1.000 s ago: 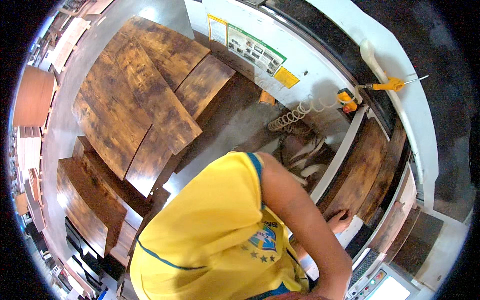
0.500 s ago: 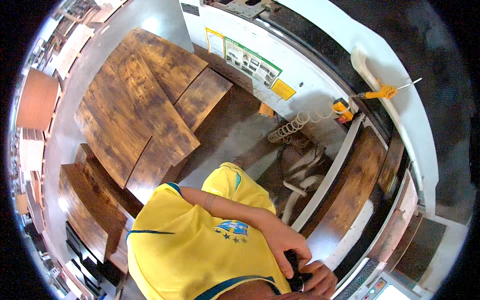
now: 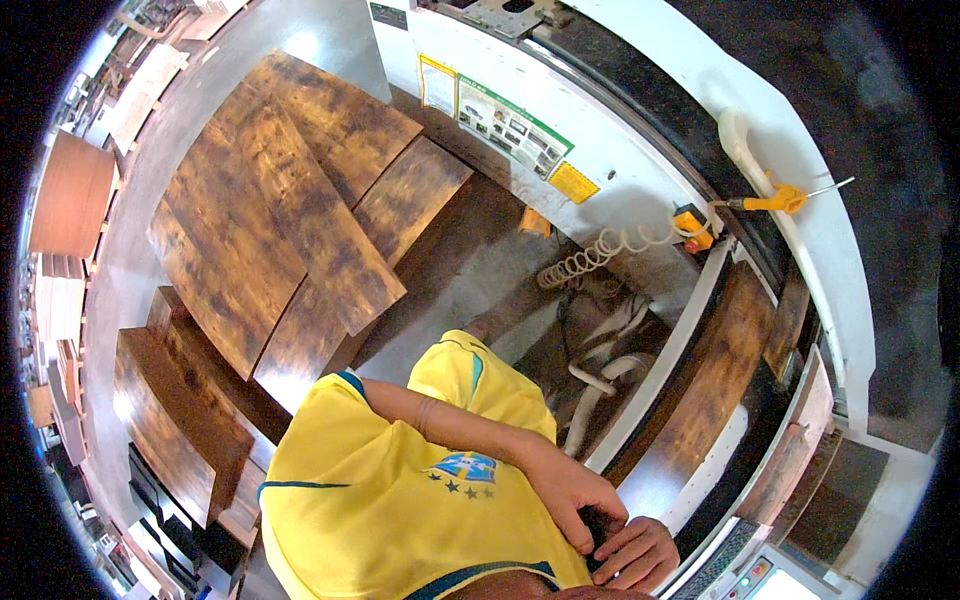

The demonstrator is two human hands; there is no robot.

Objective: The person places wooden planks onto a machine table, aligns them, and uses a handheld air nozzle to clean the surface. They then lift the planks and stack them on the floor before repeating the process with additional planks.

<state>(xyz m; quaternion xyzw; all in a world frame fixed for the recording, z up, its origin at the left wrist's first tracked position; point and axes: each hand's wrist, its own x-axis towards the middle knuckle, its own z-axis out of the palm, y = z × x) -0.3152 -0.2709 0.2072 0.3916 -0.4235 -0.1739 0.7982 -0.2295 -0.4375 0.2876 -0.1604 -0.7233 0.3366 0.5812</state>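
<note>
My left forearm crosses my yellow shirt [image 3: 380, 500] from the left. My left hand [image 3: 568, 492] is curled over a small dark object [image 3: 597, 524] low in front of my chest. My right hand [image 3: 640, 552] meets it from below with bent fingers against the same object. What the object is stays hidden between the two hands. Both hands hover just left of a white rail [image 3: 668, 362] and a dark stained board [image 3: 708, 385] lying along the machine.
Several dark stained wooden boards [image 3: 270, 220] are stacked at left, with more [image 3: 170, 410] lower left. A white machine [image 3: 640, 120] curves along the right, with a coiled hose [image 3: 590, 258], a yellow air gun [image 3: 778, 200] and a control panel [image 3: 750, 575]. Grey hoses [image 3: 610, 350] lie on the floor.
One second ago an arm reached right to the board on the machine. Since then it drew back, my left arm crossed my chest, and both hands closed together on the dark object.
</note>
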